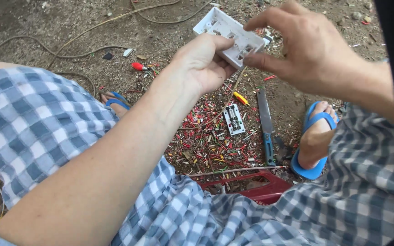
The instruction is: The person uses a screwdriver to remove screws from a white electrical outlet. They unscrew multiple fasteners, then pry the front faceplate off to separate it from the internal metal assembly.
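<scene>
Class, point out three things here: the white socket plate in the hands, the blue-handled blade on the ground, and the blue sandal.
white socket plate (222,28), head view, back face
blue-handled blade (265,115), head view, metal blade
blue sandal (321,117), head view, strap

Your left hand (201,64) holds a white switch plate (230,34), w/ your right hand (306,50) at its edge. You're in blue-and-white check shorts (37,123) and blue flip-flops (313,136). On the grey-brown dirt (33,23): red, yellow & green wire scraps (206,141), a red-handled tool (138,67), a yellow-handled one (240,98), a blue-handled knife (266,123) and a dark red seat (256,187).
</scene>
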